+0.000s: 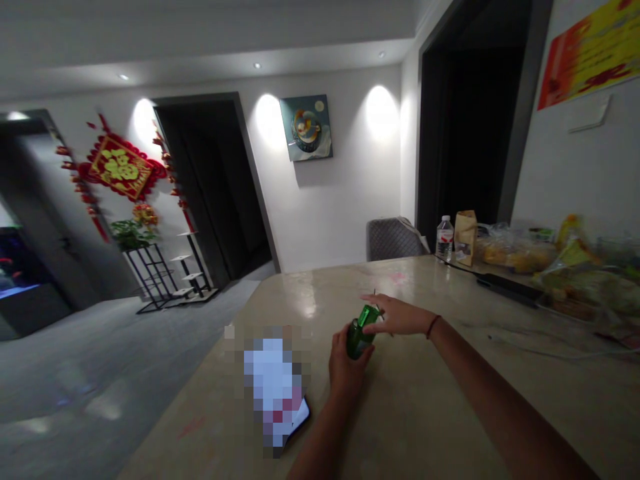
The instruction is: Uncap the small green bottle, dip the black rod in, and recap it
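Observation:
A dark green glass bottle is on the table in front of me, leaning slightly to the right. My left hand is wrapped round its lower body from the left. At the top, a shiny bright green part stands beside what looks like a dark rim; I cannot tell whether it is one piece with the bottle. My right hand reaches in from the right, thumb and fingers closed about this shiny part. Thin dark lines show near the right fingers, too fine to name.
A phone, its screen blurred out, lies left of my hands on the table. Along the right are a water bottle, a paper bag, a black power strip with cables and several plastic bags. A grey chair stands behind.

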Tool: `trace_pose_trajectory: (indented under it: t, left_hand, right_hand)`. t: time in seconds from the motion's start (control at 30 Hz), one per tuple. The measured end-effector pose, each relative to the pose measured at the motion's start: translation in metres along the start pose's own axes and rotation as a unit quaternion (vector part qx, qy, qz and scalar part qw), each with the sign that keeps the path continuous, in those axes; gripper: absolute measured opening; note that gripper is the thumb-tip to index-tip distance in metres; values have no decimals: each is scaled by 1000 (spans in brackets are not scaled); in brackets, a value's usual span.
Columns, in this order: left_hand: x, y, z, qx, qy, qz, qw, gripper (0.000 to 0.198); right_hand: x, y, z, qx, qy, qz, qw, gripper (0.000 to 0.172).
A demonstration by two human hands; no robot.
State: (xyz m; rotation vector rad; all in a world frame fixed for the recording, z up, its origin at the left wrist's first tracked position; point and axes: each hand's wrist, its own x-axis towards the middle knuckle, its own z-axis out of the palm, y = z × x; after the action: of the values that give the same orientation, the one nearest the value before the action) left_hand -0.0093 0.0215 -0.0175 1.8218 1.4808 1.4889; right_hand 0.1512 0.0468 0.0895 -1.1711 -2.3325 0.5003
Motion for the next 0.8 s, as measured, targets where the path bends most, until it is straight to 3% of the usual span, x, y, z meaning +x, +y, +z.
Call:
trace_pose_trajectory:
  t: [0.1,0.17,0.23,0.4,0.57,0.7,0.8]
  left_hand:
    - [0,0,0,-3,-12,1,1000,56]
    - [-1,1,0,-3,-17,4,1000,56]
    - [-1,2,-1,2,-15,1,1000,57]
    - [-2,4,-1,1,-11,-4,1000,57]
    - [-3,6,-1,16,-19,0,1000,57]
    - [-4,7,-2,15,-25,-3,1000,57]
    - [-4,7,-2,21,-24,-2,1000,57]
  right_hand:
    - [4,-5,2,-57,34,103,993,51]
    - [5,-5,3,-85,39,121,988,44]
    - [5,-2,3,-84,33,111,990,42]
    - [3,4,4,-22,25,42,999,56]
    - [6,2,6,-77,80,113,987,35]
    - [6,2,4,-45,58,73,995,30]
    - [5,2,3,-24,61,86,994,29]
